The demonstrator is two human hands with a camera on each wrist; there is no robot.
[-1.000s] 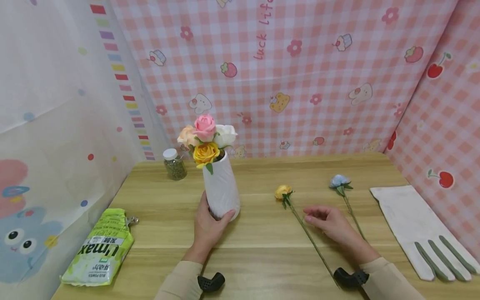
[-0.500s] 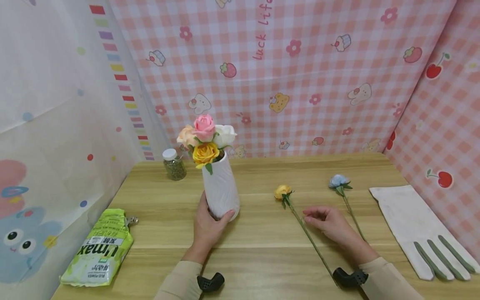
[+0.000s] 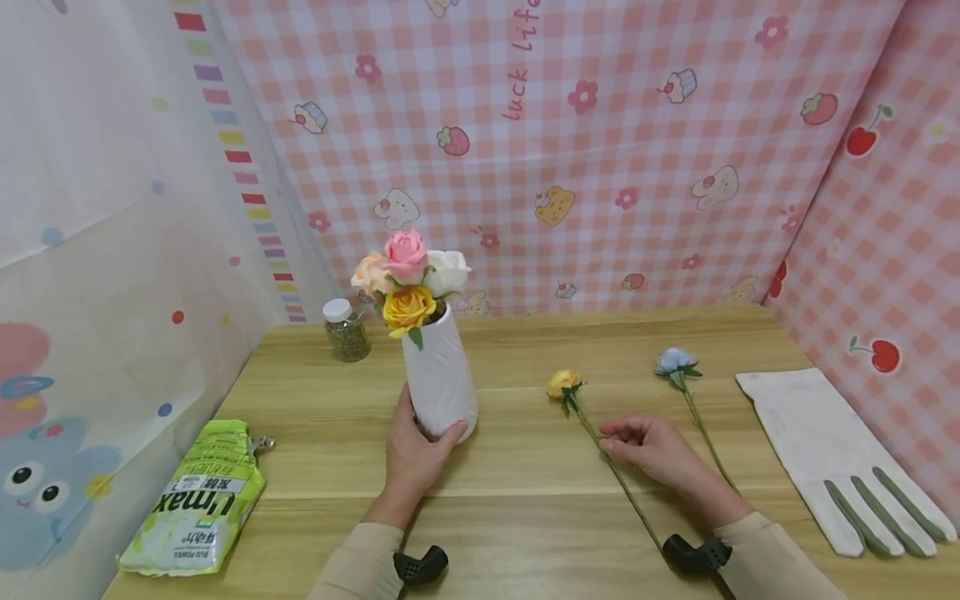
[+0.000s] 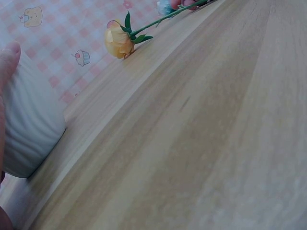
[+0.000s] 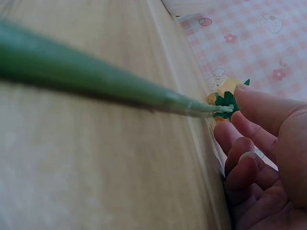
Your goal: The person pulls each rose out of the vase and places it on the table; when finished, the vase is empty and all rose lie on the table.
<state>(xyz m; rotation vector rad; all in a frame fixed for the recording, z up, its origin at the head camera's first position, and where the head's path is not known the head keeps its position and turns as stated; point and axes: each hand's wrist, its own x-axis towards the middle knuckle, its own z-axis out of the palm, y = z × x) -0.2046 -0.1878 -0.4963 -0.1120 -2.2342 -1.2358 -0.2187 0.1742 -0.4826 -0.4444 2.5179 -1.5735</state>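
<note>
A white ridged vase (image 3: 438, 375) stands on the table, tilted slightly in the head view, with pink (image 3: 406, 255), peach, white and yellow roses in it. My left hand (image 3: 420, 450) grips the vase low down, thumb along its front. To the right lies a long-stemmed yellow flower (image 3: 564, 384). Over its stem (image 3: 615, 473) hovers my right hand (image 3: 660, 454), fingers loosely curled. In the right wrist view a gap shows between thumb (image 5: 261, 108) and forefinger, close to the green stem (image 5: 120, 81); contact is hard to tell. A blue flower (image 3: 675, 362) lies farther right, partly behind the right forearm.
A white glove with green stripes (image 3: 806, 433) lies at the right. At the left is a green-and-white bag (image 3: 198, 508) with a metal clip. A small white-lidded jar (image 3: 347, 333) stands behind the vase. Patterned cloth walls (image 3: 585, 167) enclose the wooden table.
My right hand has shifted slightly left and nearer, its fingertips now overlapping the yellow flower's stem in the head view. The left hand and vase have stayed put.
</note>
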